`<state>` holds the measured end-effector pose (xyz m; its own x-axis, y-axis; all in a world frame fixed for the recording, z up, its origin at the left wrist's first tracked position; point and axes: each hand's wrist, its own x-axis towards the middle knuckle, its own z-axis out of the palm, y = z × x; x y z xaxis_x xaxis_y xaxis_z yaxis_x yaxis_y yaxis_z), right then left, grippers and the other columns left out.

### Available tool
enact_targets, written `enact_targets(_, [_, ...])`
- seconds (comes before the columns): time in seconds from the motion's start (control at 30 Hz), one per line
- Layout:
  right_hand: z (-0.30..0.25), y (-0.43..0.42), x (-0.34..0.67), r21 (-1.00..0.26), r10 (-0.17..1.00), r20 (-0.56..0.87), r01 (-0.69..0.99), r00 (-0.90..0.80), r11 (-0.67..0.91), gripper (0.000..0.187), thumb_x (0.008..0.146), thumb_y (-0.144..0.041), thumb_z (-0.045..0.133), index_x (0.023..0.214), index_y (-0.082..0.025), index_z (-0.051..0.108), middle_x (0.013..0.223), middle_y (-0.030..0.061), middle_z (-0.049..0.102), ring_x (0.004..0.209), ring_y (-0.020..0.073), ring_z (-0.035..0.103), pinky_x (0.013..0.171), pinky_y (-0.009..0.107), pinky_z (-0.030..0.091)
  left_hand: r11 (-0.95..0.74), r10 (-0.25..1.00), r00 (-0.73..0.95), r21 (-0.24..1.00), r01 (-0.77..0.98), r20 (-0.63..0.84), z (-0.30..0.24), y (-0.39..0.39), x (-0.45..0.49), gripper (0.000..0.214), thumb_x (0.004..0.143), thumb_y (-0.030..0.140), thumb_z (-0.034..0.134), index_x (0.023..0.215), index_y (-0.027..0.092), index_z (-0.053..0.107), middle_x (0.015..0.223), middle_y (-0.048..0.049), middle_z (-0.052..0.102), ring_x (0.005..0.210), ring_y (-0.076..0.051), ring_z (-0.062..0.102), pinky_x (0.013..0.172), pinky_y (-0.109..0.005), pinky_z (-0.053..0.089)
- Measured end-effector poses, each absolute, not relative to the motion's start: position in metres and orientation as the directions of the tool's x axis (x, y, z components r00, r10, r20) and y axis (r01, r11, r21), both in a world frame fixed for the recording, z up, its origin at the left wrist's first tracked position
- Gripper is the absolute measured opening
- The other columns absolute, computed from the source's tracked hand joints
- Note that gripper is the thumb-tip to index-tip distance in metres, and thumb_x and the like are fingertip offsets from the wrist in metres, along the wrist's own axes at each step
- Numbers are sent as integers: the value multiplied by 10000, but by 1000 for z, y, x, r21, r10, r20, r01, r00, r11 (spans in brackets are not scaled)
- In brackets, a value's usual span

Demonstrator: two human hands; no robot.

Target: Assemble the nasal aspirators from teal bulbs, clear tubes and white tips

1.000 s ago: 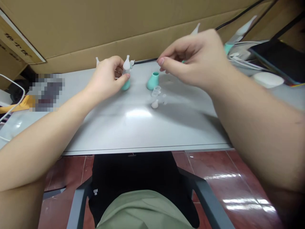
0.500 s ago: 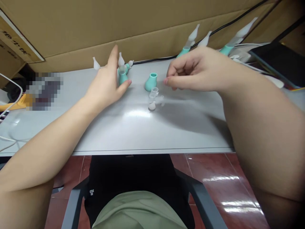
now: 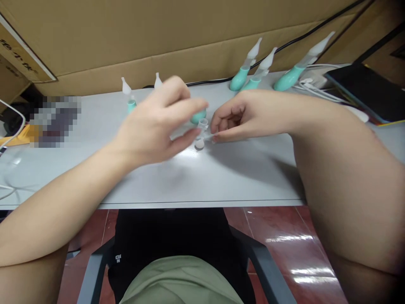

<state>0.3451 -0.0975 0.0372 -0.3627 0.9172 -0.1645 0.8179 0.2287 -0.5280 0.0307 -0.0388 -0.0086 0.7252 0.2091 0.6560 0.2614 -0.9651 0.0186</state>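
Observation:
My left hand (image 3: 160, 122) hovers over the middle of the desk, slightly blurred. Its thumb and forefinger are apart beside the small clear plastic tube (image 3: 203, 124), with nothing between them. My right hand (image 3: 236, 116) has its fingers curled, thumb and fingertips pinching a small translucent plastic piece (image 3: 208, 137). A small white part (image 3: 199, 144) lies just below the tube. Behind them, a loose teal rubber bulb (image 3: 198, 116) is mostly covered by my left hand.
Nasal aspirators with white tips stand or lean at the back: a teal one (image 3: 239, 79), another (image 3: 289, 79) farther right, and one (image 3: 130, 105) at left. Behind is a cardboard wall (image 3: 126, 38); a black tablet-like slab (image 3: 367, 93) and cables lie right.
My left hand has moved right and nearer, from the assembled aspirators to the loose parts. My right hand has lowered leftward and closed on the small translucent piece.

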Motion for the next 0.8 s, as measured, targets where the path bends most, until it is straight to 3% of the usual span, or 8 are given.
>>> enact_targets(0.07, [35,-97,343,-513,914,-193,831,-357,216,93,986,-286,922,1031,-274,1003,822,-7,847,740,220,703,704,382,499,-977,215,800,116,181,560,-16,-50,38,442,1171,249,647,1559,287,855,1487,-166,814,1223,-337,825,1047,-535,713])
enact_targets(0.17, [26,-93,342,-531,902,-170,808,-396,254,153,978,-212,903,1010,-289,1031,837,-20,881,751,203,732,708,360,506,-965,234,902,198,170,362,-24,-57,45,498,1181,165,649,1625,257,855,1673,-197,821,1325,-348,878,1010,-473,736])
enact_targets(0.27, [13,-86,346,-562,887,-94,759,-453,328,210,938,-119,907,938,-289,1030,798,-52,876,711,170,760,659,301,500,-941,310,921,214,261,238,-24,-57,51,399,1223,144,655,1538,238,880,1438,-132,923,1284,-319,916,966,-403,714])
enact_targets(0.4, [-2,-79,355,-568,839,2,690,-545,450,241,890,-63,924,886,-287,1012,739,-95,854,582,113,714,535,217,459,-924,358,890,240,296,281,-21,-57,56,192,1163,78,749,1130,203,890,1111,-64,942,1065,-285,930,842,-362,648])
enact_targets(0.53, [0,-82,356,-618,795,78,597,-601,512,298,890,-31,909,902,-309,1018,751,-87,873,573,121,727,505,217,486,-873,370,850,452,180,376,-23,-50,50,317,1061,-28,775,1147,223,949,1104,-28,966,1000,-240,935,907,-364,712])
enact_targets(0.63, [8,-90,344,-726,839,143,520,-526,450,315,875,-17,919,932,-306,1032,814,-44,911,672,160,802,591,261,581,-735,469,794,669,109,386,-12,-40,41,338,1009,-23,837,1174,232,985,1081,-17,966,957,-235,939,893,-376,769])
enact_targets(0.73, [8,-95,322,-813,861,397,313,-318,491,218,867,-57,993,887,-274,989,785,-17,883,682,170,790,643,297,602,-585,607,710,806,94,358,3,-31,31,165,1004,142,1046,1133,211,969,1030,-38,946,972,-275,949,937,-443,832])
enact_targets(0.8, [2,-95,307,-823,840,527,168,-130,543,200,863,-94,1044,838,-267,948,775,-1,867,680,181,784,672,332,624,-505,680,643,861,62,352,6,-27,26,259,958,256,1156,1096,213,942,1017,-42,934,987,-289,958,1003,-496,864])
